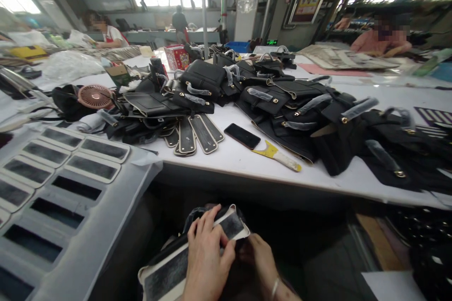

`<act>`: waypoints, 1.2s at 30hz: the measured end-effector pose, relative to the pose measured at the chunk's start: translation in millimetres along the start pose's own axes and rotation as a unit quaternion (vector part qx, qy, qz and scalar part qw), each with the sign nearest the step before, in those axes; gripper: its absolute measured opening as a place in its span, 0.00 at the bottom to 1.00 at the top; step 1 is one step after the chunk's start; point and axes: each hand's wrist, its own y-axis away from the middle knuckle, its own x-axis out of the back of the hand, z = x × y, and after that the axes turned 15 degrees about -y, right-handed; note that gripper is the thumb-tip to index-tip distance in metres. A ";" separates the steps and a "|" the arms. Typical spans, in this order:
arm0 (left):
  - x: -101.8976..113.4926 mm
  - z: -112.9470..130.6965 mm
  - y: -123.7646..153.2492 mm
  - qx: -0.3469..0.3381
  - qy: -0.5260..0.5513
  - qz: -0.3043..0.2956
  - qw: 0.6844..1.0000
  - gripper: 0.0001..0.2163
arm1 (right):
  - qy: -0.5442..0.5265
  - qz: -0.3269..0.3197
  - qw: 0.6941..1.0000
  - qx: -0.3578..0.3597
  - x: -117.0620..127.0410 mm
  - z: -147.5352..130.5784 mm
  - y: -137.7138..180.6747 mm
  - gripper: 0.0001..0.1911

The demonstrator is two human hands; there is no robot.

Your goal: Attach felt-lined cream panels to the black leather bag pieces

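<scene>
Low in front of me is a dark bag [187, 220], mostly in shadow. Along it runs a long black panel with a cream border [165, 275], slanting up to the right. My left hand [208, 256] lies across the panel's middle, its fingers curled over the far edge and its thumb and forefinger closed near the upper right end. At that end's corner my right hand [263, 263], with a band on its wrist, closes on the bag's side; its fingertips are partly hidden. Similar loose panels [203, 134] lie on the white table [212, 162] beyond.
Left, a grey sheet [116, 197] carries rows of cream-edged panels [102, 148]. Black bags with wrapped handles [261, 99] are heaped on the table. A phone [242, 135], a yellow-and-white tool [277, 155] and a pink fan [94, 97] lie there. Other people work farther back.
</scene>
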 end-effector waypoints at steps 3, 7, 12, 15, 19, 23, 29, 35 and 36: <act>4.5 0.1 0.1 -0.003 0.008 -0.022 1.000 0.06 | 0.159 -0.056 0.972 0.164 24.6 -19.7 20.8 0.15; 7.4 0.1 1.0 -0.004 0.002 -0.018 1.000 0.05 | 0.359 -0.233 0.739 0.520 32.2 -47.9 46.2 0.22; 4.9 -0.7 4.3 -0.011 0.001 -0.002 1.000 0.05 | 0.475 -0.232 0.590 0.610 5.2 -53.3 48.6 0.29; 2.7 -0.7 6.0 -0.012 -0.001 0.012 1.000 0.05 | 0.509 -0.200 0.557 0.625 -1.5 -47.1 47.4 0.27; 1.0 -3.2 16.0 -0.021 0.015 0.069 0.997 0.05 | 0.539 -0.182 0.531 0.628 -2.3 -39.7 47.6 0.26; -2.3 -11.4 40.0 0.013 0.046 0.136 0.990 0.05 | 0.538 -0.170 0.524 0.638 -7.9 -34.6 48.6 0.22; -4.6 -21.8 63.1 0.054 0.062 0.141 0.987 0.09 | 0.527 -0.162 0.534 0.641 -21.2 -29.4 56.5 0.18; -2.8 -27.0 69.3 0.065 0.036 0.145 0.987 0.09 | 0.523 -0.183 0.545 0.629 -33.5 -27.1 66.9 0.18; -2.8 -28.8 70.9 0.065 0.031 0.145 0.987 0.08 | 0.521 -0.186 0.546 0.629 -35.7 -26.2 68.1 0.18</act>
